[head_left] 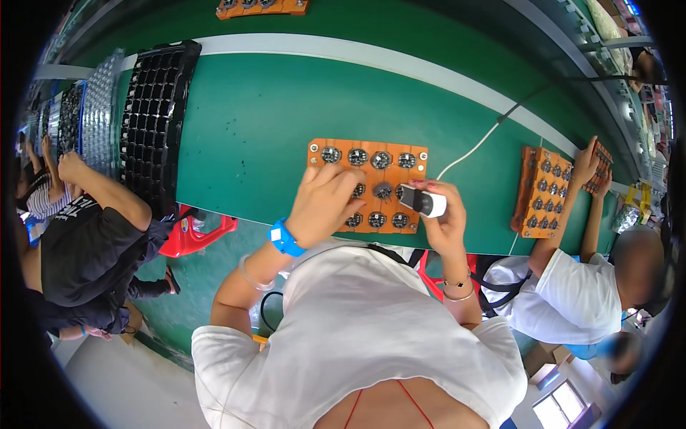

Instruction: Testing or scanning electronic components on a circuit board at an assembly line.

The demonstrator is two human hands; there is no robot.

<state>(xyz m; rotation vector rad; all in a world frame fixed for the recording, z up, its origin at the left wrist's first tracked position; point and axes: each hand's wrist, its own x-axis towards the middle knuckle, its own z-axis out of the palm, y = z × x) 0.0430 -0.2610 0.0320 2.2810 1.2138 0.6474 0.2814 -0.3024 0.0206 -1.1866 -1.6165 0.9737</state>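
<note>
An orange block-like fixture point(369, 202) lies before me on the green bench, with rows of small round black circuit boards set in it. One round piece in its middle row, a grey-topped part point(383, 191), looks different from the others. My left hand point(323, 199) rests over the fixture's left side, fingers bent, thumb and forefinger apart around a round board. Pinched in my right hand point(448, 214) is a white handheld device with a black end point(427, 201), tilted over the right end of the middle row. Whether its tip touches a board is hidden.
A white cable point(468, 151) runs from near the device up to the right. Black compartment trays point(158, 107) stand at left. More filled orange fixtures point(545, 193) sit at right, beside a co-worker's hands point(587, 163). Another fixture point(262, 7) is at the far edge.
</note>
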